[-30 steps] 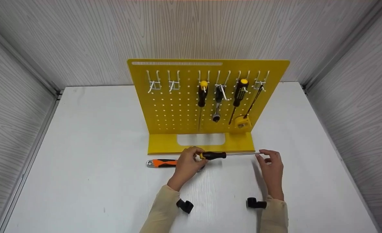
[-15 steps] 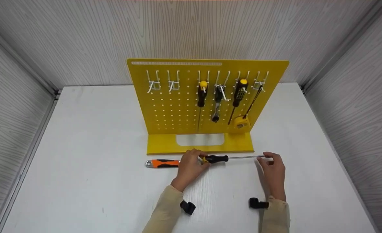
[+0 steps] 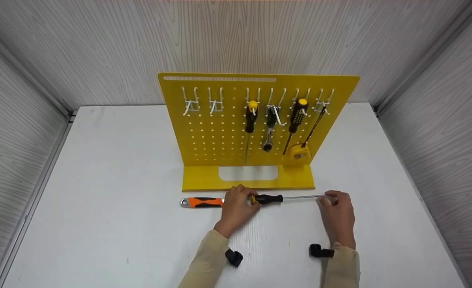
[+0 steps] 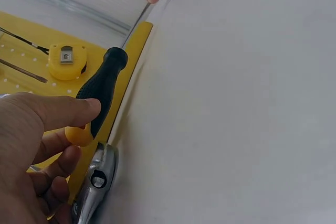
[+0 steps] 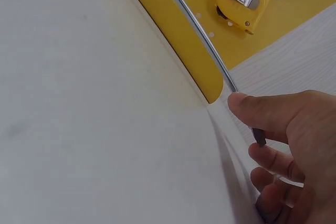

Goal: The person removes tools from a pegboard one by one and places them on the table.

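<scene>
A screwdriver with a black handle and yellow end lies level between both hands, in front of the pegboard. My left hand pinches the yellow end of its handle between thumb and fingers. At the other end, my right hand holds the metal shaft near its flat tip, thumb on one side and fingers on the other. Under the left hand lies a wrench with an orange and black handle. Its metal head shows in the left wrist view; the hand hides the middle from above.
A yellow pegboard stands on the white table. On its hooks hang a screwdriver, a ratchet, another screwdriver and a tape measure. Two left hooks hold nothing. Walls close the sides and back.
Both hands have brought the screwdriver slightly toward the person and to the right, away from the pegboard's base. The wrench and hanging tools have stayed in place.
</scene>
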The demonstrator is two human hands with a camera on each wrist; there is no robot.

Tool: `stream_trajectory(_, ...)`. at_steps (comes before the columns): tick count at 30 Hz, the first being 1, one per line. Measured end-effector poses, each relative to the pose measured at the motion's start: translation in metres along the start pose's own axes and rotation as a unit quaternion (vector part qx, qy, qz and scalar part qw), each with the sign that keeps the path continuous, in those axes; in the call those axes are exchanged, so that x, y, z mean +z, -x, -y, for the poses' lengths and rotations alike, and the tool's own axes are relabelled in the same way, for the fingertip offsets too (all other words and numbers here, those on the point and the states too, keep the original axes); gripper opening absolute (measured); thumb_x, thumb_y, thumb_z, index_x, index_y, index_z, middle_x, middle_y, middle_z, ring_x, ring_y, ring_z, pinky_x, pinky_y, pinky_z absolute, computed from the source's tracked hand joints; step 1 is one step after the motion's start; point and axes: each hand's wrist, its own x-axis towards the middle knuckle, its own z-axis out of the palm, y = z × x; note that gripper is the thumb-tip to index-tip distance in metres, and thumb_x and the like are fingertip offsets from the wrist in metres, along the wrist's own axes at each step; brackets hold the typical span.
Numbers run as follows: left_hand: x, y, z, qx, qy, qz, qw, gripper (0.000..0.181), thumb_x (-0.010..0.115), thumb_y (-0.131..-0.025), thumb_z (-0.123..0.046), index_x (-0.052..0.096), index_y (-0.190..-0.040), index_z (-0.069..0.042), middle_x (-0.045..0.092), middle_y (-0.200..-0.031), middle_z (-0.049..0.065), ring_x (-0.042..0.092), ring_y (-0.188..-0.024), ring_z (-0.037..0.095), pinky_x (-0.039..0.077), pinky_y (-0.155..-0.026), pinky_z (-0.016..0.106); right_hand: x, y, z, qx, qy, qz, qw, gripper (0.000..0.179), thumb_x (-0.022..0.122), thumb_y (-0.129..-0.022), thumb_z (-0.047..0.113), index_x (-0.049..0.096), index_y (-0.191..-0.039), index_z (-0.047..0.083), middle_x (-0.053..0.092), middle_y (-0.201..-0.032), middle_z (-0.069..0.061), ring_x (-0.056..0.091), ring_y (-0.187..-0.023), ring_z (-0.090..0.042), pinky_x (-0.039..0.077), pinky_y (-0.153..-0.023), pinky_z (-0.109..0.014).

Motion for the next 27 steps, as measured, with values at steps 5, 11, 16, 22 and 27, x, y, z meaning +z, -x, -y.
stream_trajectory(5, 0.0039, 0.0021, 0.0029, 0.004, -0.016, -0.004, 0.9999, 0.025, 0.076, -0.078, -0.027, 0.072, -0.1, -0.016, 0.062, -0.095, -0.001, 0.054, -0.094, 0.021, 0.037, -0.097, 0.042, 0.001, -0.0009, -0.0021, -0.003, 0.017, 0.007, 0.9998, 0.035, 0.062, -0.094, 0.03, 0.059, -0.121, 0.009, 0.048, -0.126, -0.012, 0.048, -0.102, -0.026, 0.038, -0.081, -0.037)
stream_trajectory(11, 0.0046, 0.0025, 0.0037, 0.01, -0.026, -0.009, 0.9996, 0.023, 0.076, -0.078, -0.027, 0.071, -0.099, -0.018, 0.058, -0.085, -0.004, 0.051, -0.085, 0.016, 0.036, -0.091, 0.038, 0.002, 0.0002, -0.003, -0.023, 0.037, -0.005, 0.999, 0.034, 0.062, -0.093, 0.034, 0.062, -0.117, 0.011, 0.051, -0.123, -0.011, 0.05, -0.1, -0.025, 0.04, -0.082, -0.038)
stream_trajectory(16, 0.0048, 0.0022, 0.0038, 0.012, -0.028, -0.007, 0.9995, 0.023, 0.076, -0.079, -0.027, 0.071, -0.099, -0.018, 0.059, -0.086, -0.004, 0.051, -0.086, 0.016, 0.037, -0.093, 0.039, 0.0019, 0.0009, -0.0033, -0.032, 0.055, -0.006, 0.998, 0.03, 0.062, -0.092, 0.033, 0.064, -0.113, 0.012, 0.053, -0.121, -0.011, 0.051, -0.097, -0.025, 0.039, -0.08, -0.038)
stream_trajectory(22, 0.0031, 0.0012, 0.0031, 0.015, -0.027, -0.005, 0.9995, 0.022, 0.075, -0.08, -0.026, 0.071, -0.1, -0.017, 0.059, -0.086, -0.003, 0.05, -0.085, 0.016, 0.037, -0.091, 0.039, 0.0013, 0.0005, -0.0026, -0.034, 0.053, -0.005, 0.998, 0.03, 0.062, -0.093, 0.034, 0.064, -0.113, 0.012, 0.052, -0.12, -0.012, 0.051, -0.098, -0.025, 0.04, -0.08, -0.039)
stream_trajectory(27, 0.0014, -0.0001, 0.0024, 0.015, -0.022, 0.001, 0.9997, 0.021, 0.074, -0.081, -0.026, 0.071, -0.1, -0.017, 0.058, -0.085, -0.003, 0.05, -0.084, 0.015, 0.037, -0.091, 0.039, 0.0003, -0.0001, -0.0024, -0.027, 0.047, -0.007, 0.9985, 0.03, 0.062, -0.093, 0.034, 0.064, -0.113, 0.012, 0.052, -0.119, -0.011, 0.05, -0.097, -0.025, 0.039, -0.08, -0.038)
